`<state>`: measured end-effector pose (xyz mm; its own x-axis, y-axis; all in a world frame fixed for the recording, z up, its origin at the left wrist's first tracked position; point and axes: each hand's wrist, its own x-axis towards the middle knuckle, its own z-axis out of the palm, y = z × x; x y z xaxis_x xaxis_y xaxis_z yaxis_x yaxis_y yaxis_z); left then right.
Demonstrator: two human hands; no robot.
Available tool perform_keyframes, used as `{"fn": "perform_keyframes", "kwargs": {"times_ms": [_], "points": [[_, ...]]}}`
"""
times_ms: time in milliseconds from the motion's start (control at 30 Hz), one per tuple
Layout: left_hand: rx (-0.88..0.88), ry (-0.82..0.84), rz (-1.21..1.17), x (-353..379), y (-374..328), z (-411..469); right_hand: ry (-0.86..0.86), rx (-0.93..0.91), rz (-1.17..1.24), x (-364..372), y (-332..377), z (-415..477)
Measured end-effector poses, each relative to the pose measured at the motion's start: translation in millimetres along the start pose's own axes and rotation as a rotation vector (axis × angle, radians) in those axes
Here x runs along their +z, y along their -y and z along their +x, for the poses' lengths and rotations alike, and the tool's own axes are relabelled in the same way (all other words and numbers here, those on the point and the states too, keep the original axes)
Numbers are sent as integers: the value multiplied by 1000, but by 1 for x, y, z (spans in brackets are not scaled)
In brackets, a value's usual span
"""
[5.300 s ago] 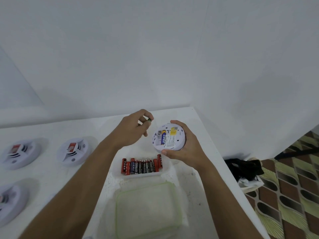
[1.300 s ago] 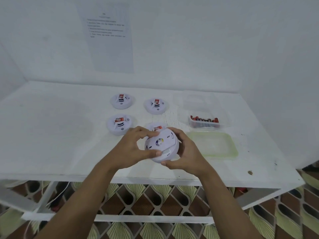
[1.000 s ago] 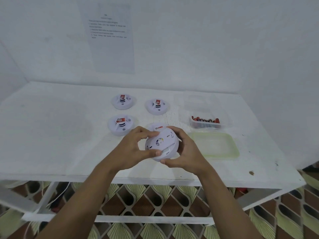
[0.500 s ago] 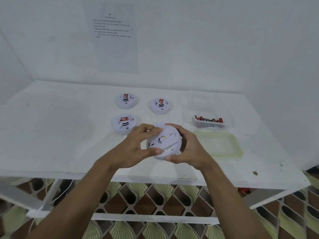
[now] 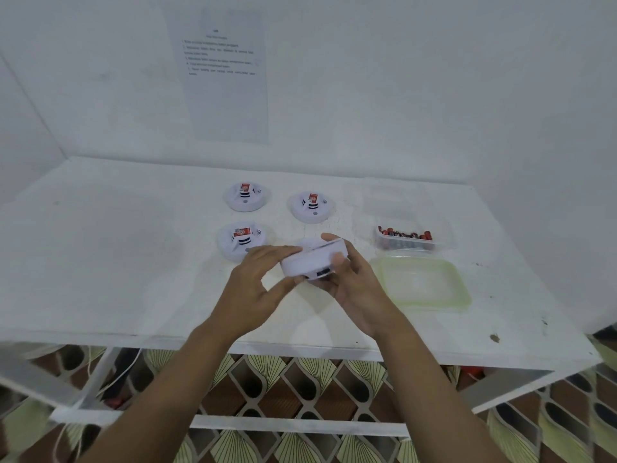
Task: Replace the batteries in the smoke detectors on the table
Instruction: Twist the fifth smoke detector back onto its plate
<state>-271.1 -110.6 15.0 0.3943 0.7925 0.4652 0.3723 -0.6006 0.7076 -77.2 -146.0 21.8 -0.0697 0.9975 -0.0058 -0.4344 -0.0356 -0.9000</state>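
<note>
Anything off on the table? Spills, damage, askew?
Nothing spilled or broken; smoke detector tilted only because left hand and right hand hold it; battery tub open, lid in front; dark spot on table near front right edge.

Single head-worn view, looking forward-down at white table [image 5: 100,262] against wall; close range.

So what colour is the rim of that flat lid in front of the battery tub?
The lid has a pale green rim; the head view shows it.
</note>
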Motion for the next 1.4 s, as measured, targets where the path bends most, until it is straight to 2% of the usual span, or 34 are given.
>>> {"fn": "perform_keyframes", "kwargs": {"times_ms": [133,367,500,633,900,1400], "points": [[-232,-20,-125,-4,0,-2,-117,-7,-188,6,-2,-3],[-335,-133,-453,-6,-16,1,-140,-117,-395,21,-6,-6],[-382,-85,-539,-10,-12,-3,-165,-144,-413,27,-7,-5],[-370,-26,-534,-12,-9,-7,-189,-132,-423,30,-5,-4],[-365,-48,-557,-16,-12,-10,-118,-157,-440,35,0,-10],[-366,-35,-536,-18,-12,-13,-105,-169,-465,38,-1,-14]]}}
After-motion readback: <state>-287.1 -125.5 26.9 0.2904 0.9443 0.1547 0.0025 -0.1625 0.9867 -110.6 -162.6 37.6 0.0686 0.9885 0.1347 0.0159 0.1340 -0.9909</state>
